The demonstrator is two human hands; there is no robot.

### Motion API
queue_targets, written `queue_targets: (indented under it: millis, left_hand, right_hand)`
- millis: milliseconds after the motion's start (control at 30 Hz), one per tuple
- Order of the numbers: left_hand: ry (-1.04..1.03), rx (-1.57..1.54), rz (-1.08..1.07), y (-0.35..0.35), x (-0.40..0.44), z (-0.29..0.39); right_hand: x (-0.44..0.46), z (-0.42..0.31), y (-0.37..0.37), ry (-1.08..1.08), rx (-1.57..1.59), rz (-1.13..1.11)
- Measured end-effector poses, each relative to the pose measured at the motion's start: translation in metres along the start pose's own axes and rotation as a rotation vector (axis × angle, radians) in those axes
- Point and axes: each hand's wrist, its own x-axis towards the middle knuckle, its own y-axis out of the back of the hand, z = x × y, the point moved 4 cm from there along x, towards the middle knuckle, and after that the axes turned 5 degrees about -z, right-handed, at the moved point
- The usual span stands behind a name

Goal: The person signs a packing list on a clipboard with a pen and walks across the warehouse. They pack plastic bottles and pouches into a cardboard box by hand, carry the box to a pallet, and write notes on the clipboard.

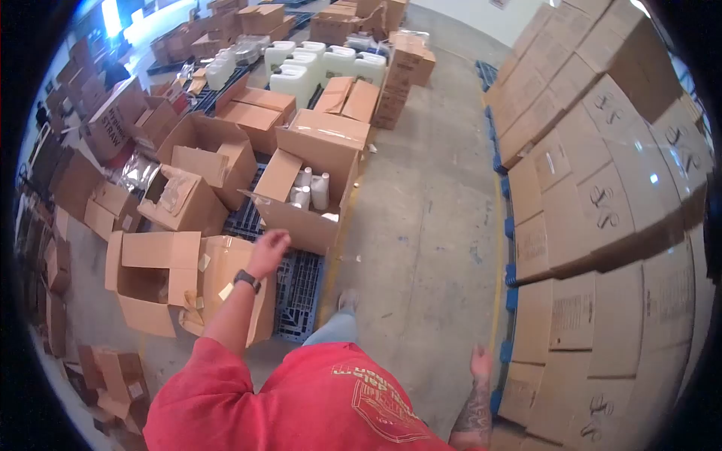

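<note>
My left hand (271, 254), with a dark watch on its wrist, is raised over the pallet in front of an open carton (293, 225). Its fingers look curled, and nothing shows in them. Several white bottles (320, 192) stand inside that carton. Below the hand, an opened carton with torn flaps (252, 297) lies on the blue pallet (295, 301). My right hand (481, 364) hangs low at my side, near the stacked cartons on the right. It is small in the view, and how its fingers are held does not show clearly.
Tall stacks of sealed cartons (571, 218) on blue pallets line the right side. A concrete aisle (421, 195) with yellow lines runs ahead. Several white jugs (293, 81) stand beyond the open cartons. Another opened carton (150, 282) lies at left.
</note>
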Motion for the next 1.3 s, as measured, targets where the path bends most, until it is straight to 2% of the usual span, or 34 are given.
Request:
queue_targets:
  millis: [33,100,167,233,267,300,367,433,533,567,633,667,700,733,767,800,833,900,933,967,1033,1067,1133,1200,1267,1300]
  left_hand:
    - [0.027,-0.011,0.11,0.009,0.018,0.01]
    - [-0.072,0.084,0.299,0.022,0.052,0.039]
    - [0.014,0.064,0.331,0.025,0.096,0.047]
    - [-0.033,0.027,0.322,0.021,0.146,0.016]
    - [0.165,-0.214,0.271,0.012,0.166,-0.002]
    - [0.342,-0.459,0.223,0.001,0.187,-0.017]
    - [0.584,-0.792,0.274,-0.018,0.214,-0.048]
    - [0.822,-0.808,0.389,-0.035,0.223,-0.08]
    - [0.928,-0.964,0.538,-0.063,0.214,-0.092]
    - [0.937,-0.984,0.564,-0.067,0.216,-0.096]
    - [0.943,-0.991,0.879,-0.07,0.206,-0.118]
    - [0.726,-0.832,0.914,-0.068,0.211,-0.164]
    - [0.74,-0.843,0.96,-0.062,0.204,-0.138]
    - [0.766,-0.829,1.036,-0.051,0.199,-0.078]
    - [0.796,-0.814,1.11,-0.043,0.198,-0.045]
    - [0.674,-0.838,1.221,-0.041,0.197,-0.051]
    - [0.693,-0.84,1.268,-0.043,0.194,-0.058]
    - [0.631,-0.736,1.442,-0.034,0.193,-0.036]
    - [0.468,-0.405,1.543,-0.024,0.194,-0.018]
    - [0.493,-0.397,1.57,-0.017,0.193,-0.015]
    - [0.428,-0.245,1.496,0.013,0.197,-0.014]
    - [0.491,-0.145,1.458,0.023,0.193,-0.022]
    - [0.522,-0.117,1.469,0.011,0.18,-0.028]
    - [0.585,-0.091,1.418,-0.014,0.173,-0.016]
    - [0.786,-0.012,1.21,-0.063,0.168,-0.023]
    - [0.966,-0.048,0.945,-0.095,0.163,-0.042]
  right_hand:
    - [0.028,-0.073,0.017,0.137,0.044,0.005]
    - [0.076,-0.191,0.019,0.319,0.245,-0.092]
    - [0.106,-0.296,0.006,0.502,0.277,-0.227]
    - [0.11,-0.397,-0.012,0.65,0.222,-0.401]
    - [0.112,-0.431,-0.024,0.703,0.198,-0.507]
    - [0.107,-0.47,-0.031,0.849,0.18,-0.554]
    - [0.098,-0.54,-0.047,1.076,0.16,-0.646]
    - [0.094,-0.591,-0.067,1.156,0.145,-0.73]
    - [0.095,-0.655,-0.097,1.316,0.112,-0.821]
    - [0.097,-0.671,-0.117,1.344,-0.009,-0.86]
    - [0.099,-0.694,-0.162,1.387,-0.155,-0.945]
    - [0.1,-0.701,-0.194,1.414,-0.329,-0.994]
    - [0.102,-0.707,-0.223,1.444,-0.504,-1.036]
    - [0.103,-0.716,-0.248,1.474,-0.519,-1.068]
    - [0.106,-0.717,-0.276,1.45,-0.774,-1.114]
    - [0.11,-0.713,-0.292,1.414,-1.039,-1.153]
    - [0.112,-0.713,-0.303,1.444,-1.063,-1.184]
    - [0.13,-0.719,-0.32,1.039,-0.896,-1.021]
    - [0.135,-0.718,-0.331,0.922,-0.8,-1.057]
    - [0.139,-0.711,-0.346,0.936,-0.823,-1.082]
    - [0.145,-0.702,-0.375,0.91,-0.675,-1.028]
    - [0.145,-0.7,-0.381,0.918,-0.694,-1.05]
    - [0.143,-0.702,-0.389,1.095,-0.788,-0.979]
    - [0.154,-0.681,-0.415,1.186,-0.753,-0.97]
    - [0.157,-0.678,-0.412,1.28,-0.707,-0.956]
    - [0.154,-0.686,-0.394,1.145,-0.688,-1.077]
